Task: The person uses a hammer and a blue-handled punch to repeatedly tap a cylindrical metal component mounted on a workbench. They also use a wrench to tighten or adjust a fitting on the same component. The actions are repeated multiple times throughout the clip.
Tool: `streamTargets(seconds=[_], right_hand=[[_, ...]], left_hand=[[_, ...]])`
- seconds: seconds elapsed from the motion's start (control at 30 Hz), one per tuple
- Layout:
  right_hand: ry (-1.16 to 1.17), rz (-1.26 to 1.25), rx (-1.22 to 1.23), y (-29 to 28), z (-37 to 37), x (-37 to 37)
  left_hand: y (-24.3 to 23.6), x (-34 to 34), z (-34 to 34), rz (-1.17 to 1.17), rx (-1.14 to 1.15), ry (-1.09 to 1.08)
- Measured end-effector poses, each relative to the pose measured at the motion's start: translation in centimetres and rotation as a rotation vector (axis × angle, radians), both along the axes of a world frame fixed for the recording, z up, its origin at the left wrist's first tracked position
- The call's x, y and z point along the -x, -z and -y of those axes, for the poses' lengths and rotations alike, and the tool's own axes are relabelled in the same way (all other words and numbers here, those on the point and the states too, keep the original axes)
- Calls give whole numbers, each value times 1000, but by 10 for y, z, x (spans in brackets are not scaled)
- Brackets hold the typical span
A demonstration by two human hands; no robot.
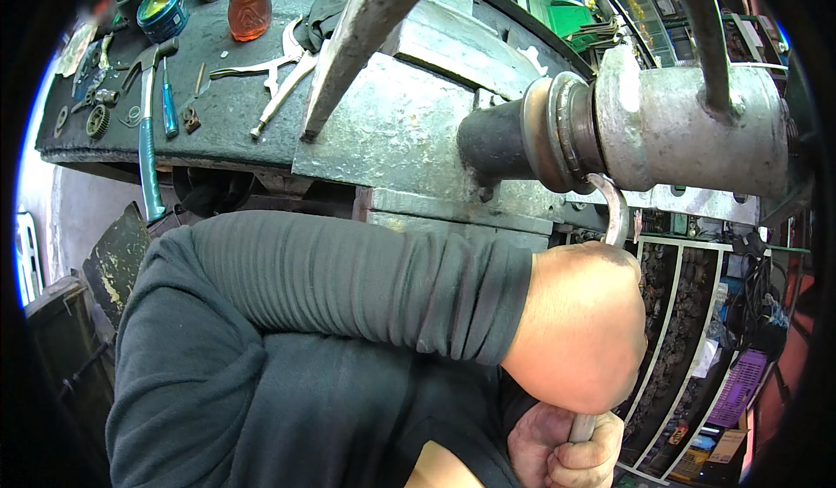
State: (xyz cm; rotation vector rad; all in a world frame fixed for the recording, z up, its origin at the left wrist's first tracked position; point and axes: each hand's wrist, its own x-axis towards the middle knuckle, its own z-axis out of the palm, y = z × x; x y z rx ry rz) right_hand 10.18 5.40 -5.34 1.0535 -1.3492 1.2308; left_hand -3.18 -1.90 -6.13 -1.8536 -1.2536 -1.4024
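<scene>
My left hand (579,331) reaches across from the left, its fist closed on a hook spanner (617,214). Lower down, my right hand (533,443) has its fingers wrapped round the handle end of the same hook spanner. The tool stands roughly upright, its curved tip against the underside of a ringed collar (564,131). That collar sits where a dark rod (495,142) meets a thick grey metal cylinder (688,127) lying horizontally. My left hand hides the middle of the handle, and the tip's exact seat in the collar cannot be made out.
A heavy slanted metal bar (370,48) rises over the metal block (396,131). On the dark bench at left lie a hammer (148,131), a blue-handled screwdriver (169,105), locking pliers (283,70), a gear (97,121) and a bottle of red liquid (249,16). Shelves (670,340) stand at right.
</scene>
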Motion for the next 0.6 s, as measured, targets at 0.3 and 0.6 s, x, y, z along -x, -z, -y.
streamTargets(seconds=[0.3, 0.6], right_hand=[[-6, 10, 6, -3, 1, 1], [-85, -75, 142, -28, 11, 15]], left_hand=[[-4, -1, 2, 17, -32, -39], [-3, -8, -12, 83, -40, -57]])
